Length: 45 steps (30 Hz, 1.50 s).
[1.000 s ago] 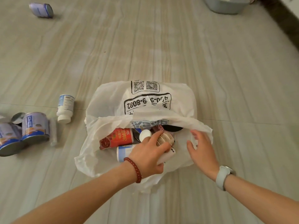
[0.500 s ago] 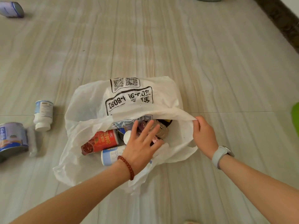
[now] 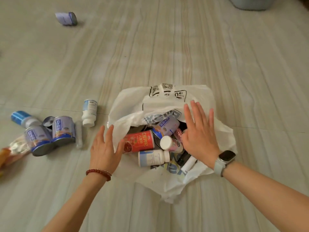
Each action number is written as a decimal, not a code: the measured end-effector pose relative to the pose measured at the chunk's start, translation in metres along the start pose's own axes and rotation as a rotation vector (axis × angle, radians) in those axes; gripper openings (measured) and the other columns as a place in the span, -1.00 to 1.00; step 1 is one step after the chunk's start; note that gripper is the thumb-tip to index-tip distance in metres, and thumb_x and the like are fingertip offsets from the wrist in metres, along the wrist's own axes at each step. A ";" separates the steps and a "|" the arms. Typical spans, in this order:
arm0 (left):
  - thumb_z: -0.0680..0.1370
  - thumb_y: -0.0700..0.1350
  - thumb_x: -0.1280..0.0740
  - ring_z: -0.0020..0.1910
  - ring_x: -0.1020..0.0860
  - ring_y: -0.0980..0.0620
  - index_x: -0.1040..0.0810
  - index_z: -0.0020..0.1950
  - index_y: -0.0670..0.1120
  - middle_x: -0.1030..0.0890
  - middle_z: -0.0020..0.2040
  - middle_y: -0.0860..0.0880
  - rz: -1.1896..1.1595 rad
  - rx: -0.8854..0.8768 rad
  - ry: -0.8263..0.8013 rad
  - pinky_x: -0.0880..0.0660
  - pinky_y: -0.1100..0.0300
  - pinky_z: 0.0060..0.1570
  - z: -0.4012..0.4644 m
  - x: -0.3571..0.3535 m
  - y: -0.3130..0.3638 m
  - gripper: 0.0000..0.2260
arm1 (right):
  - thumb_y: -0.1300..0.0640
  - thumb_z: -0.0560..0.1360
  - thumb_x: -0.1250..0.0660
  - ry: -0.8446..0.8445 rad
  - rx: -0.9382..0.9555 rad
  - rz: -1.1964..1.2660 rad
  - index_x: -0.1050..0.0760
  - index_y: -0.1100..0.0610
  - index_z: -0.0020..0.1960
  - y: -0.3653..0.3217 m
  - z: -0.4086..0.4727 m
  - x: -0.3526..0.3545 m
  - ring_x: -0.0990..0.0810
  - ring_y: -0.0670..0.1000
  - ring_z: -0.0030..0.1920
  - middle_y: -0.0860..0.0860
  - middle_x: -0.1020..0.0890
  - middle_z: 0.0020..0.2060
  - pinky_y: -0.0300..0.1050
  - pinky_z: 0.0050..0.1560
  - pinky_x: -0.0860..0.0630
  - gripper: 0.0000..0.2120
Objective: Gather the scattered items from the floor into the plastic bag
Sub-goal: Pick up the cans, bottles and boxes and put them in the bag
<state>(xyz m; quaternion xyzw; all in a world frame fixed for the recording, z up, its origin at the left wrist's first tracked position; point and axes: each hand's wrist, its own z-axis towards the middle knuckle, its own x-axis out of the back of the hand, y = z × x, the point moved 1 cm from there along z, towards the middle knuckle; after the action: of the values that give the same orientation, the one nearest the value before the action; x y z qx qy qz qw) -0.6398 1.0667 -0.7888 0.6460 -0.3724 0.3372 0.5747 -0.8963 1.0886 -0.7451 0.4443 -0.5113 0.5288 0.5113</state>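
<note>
L hand (image 3: 104, 149), R hand (image 3: 199, 131) — fingers splayed

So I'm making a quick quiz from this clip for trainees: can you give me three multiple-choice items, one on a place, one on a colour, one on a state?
1. Where does the white bottle outside the bag lie?
A. on the floor left of the plastic bag
B. inside the bag
C. in the grey tub

2. What colour is the can nearest the left hand?
A. green
B. red
C. black

3. How are the hands?
A. both gripping cans
B. both in fists
C. both open, fingers spread

Key: 1 A, the bottle rests on bare floor beside the bag's left edge; 2 B, its label is red; 3 C, the left and right hand show straight fingers that hold nothing.
</note>
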 end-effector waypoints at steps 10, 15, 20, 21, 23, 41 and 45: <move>0.53 -0.01 -0.23 0.37 -0.22 -0.20 -0.32 0.35 -0.09 -0.26 0.42 -0.16 0.124 0.225 0.102 -0.23 -0.14 0.27 0.022 0.044 -0.089 -0.59 | 0.15 0.34 -0.16 -0.118 0.541 0.114 -0.53 0.22 0.12 -0.158 0.048 -0.045 -0.62 0.15 0.09 0.18 -0.63 0.06 0.05 0.08 -0.55 -0.60; 0.49 0.11 -0.26 0.45 -0.06 -0.18 -0.16 0.44 -0.02 -0.09 0.50 -0.15 0.151 0.272 0.150 -0.12 -0.17 0.33 0.050 0.051 -0.126 -0.42 | 0.25 0.40 -0.20 -0.235 0.640 0.190 -0.48 0.25 0.13 -0.215 0.065 -0.079 -0.58 0.15 0.09 0.17 -0.57 0.07 -0.04 -0.11 -0.62 -0.68; 0.46 0.32 -0.10 0.40 -0.15 -0.17 -0.08 0.45 -0.13 -0.19 0.46 -0.13 0.313 0.336 0.058 -0.18 -0.11 0.27 0.093 0.052 -0.157 -0.27 | 0.17 0.49 -0.18 -0.436 0.437 -0.132 -0.24 0.23 0.29 -0.232 0.085 -0.100 -0.34 0.19 0.23 0.22 -0.35 0.23 -0.02 0.12 -0.40 -0.61; 0.46 0.32 -0.10 0.37 -0.19 -0.16 -0.12 0.43 -0.15 -0.28 0.41 -0.13 0.346 0.332 0.050 -0.20 -0.11 0.24 0.098 0.051 -0.160 -0.28 | 0.17 0.49 -0.19 -0.461 0.400 -0.176 -0.22 0.23 0.30 -0.230 0.087 -0.104 -0.36 0.20 0.22 0.24 -0.39 0.21 -0.02 0.12 -0.39 -0.59; 0.47 0.25 -0.14 0.34 -0.22 -0.16 -0.16 0.39 -0.17 -0.42 0.29 -0.15 0.356 0.326 0.036 -0.20 -0.11 0.22 0.102 0.047 -0.158 -0.34 | 0.16 0.52 -0.17 -0.519 0.367 -0.195 -0.23 0.22 0.32 -0.228 0.088 -0.110 -0.41 0.21 0.20 0.27 -0.44 0.18 0.00 0.10 -0.41 -0.61; 0.37 -0.29 -0.40 -0.26 -0.52 0.42 -0.29 0.32 -0.01 -0.47 -0.04 0.14 -0.648 0.244 0.193 -0.47 0.50 -0.38 -0.019 0.046 -0.090 -0.42 | 0.12 0.50 -0.20 -0.454 0.327 0.576 -0.18 -0.14 0.39 -0.145 0.026 -0.016 -0.45 -0.02 0.10 -0.06 -0.43 0.16 -0.11 0.16 -0.41 -0.50; 0.26 -0.12 -0.35 -0.24 -0.51 0.44 -0.30 0.24 0.11 -0.45 -0.07 0.25 -0.731 0.096 0.013 -0.43 0.50 -0.47 -0.030 0.041 -0.031 -0.43 | 0.16 0.50 -0.23 -0.402 0.232 0.519 -0.18 -0.13 0.41 -0.070 -0.007 -0.012 -0.38 -0.16 0.15 -0.16 -0.38 0.15 -0.29 0.15 -0.32 -0.47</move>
<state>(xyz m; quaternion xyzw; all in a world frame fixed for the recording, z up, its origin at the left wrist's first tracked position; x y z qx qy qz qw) -0.5925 1.0948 -0.7655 0.7606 -0.0973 0.1309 0.6284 -0.8251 1.0914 -0.7517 0.4499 -0.6342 0.5976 0.1952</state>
